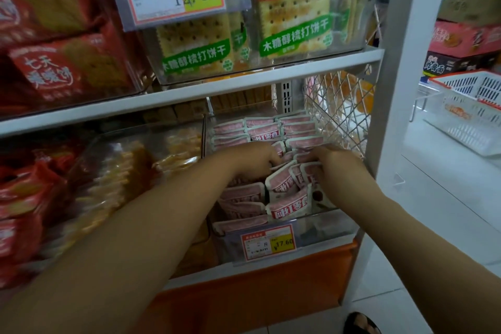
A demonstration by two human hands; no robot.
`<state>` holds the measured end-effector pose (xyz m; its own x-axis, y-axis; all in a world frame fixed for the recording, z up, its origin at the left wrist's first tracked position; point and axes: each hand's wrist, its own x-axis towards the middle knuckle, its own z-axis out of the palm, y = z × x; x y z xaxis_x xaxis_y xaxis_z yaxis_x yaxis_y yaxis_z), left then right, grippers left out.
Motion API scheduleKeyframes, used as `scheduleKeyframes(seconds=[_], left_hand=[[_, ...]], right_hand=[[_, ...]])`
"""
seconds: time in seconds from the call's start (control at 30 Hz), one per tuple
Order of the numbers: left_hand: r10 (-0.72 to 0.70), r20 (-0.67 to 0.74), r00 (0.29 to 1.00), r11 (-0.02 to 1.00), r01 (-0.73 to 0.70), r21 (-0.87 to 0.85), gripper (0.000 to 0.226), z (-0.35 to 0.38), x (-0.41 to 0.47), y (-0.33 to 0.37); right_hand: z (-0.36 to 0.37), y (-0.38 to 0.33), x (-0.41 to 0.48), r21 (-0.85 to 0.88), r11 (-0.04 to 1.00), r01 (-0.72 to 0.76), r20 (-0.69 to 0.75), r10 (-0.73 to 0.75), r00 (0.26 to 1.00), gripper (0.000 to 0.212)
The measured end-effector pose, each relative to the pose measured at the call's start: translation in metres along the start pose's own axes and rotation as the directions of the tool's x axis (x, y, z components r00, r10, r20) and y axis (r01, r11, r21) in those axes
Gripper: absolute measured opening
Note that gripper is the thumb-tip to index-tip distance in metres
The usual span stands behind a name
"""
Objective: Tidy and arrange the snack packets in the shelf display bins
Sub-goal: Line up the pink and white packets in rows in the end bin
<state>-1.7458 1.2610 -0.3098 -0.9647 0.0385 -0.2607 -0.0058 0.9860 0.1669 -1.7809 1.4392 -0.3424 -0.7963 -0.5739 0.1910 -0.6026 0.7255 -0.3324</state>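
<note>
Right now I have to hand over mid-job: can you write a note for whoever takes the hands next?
Left hand: fingers tucked down among the pink packets mid-bin; its grip is hidden.
Right hand: pinches the tops of a few upright packets on the right side.
Things: all the packets sit in the clear bin, lower shelf, far right.
Done: the back rows lie in neat stacks.
Left: the middle and front packets lean at odd angles; stand them up and line them up.
</note>
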Motion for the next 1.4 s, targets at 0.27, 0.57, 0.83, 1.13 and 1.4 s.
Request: scheduleKeyframes(seconds=[0.27,0.57,0.83,1.13,1.4], left_hand=[[0.069,-0.188,0.98,0.994,-0.084,-0.071,0.05,0.008,-0.054,0.043],[0.076,-0.134,0.988,0.997,-0.076,0.009,0.046,0.031,-0.048,0.034],[0.074,-0.034,0.997,0.971,-0.065,0.232,0.06,0.029,-0.037,0.032],[0.021,-0.197,0.98,0.992,0.004,0.128,0.053,0.028,-0.053,0.027],[-0.128,-0.435,0.891,0.98,0.182,0.085,0.041,0.036,-0.121,0.005]], right_hand=[[-0.01,0.009,-0.025,0.07,0.988,0.139,-0.029,-0.137,0.99,0.049],[-0.005,0.008,-0.01,0.113,0.988,0.103,0.125,-0.117,0.985,0.056],[-0.002,0.007,-0.005,0.028,1.0,0.004,0.016,-0.004,1.0,0.049],[-0.015,0.005,-0.032,0.238,0.956,0.173,-0.045,-0.167,0.985,0.042],[-0.001,-0.016,-0.035,0.174,0.935,0.311,0.042,-0.322,0.946,0.041]])
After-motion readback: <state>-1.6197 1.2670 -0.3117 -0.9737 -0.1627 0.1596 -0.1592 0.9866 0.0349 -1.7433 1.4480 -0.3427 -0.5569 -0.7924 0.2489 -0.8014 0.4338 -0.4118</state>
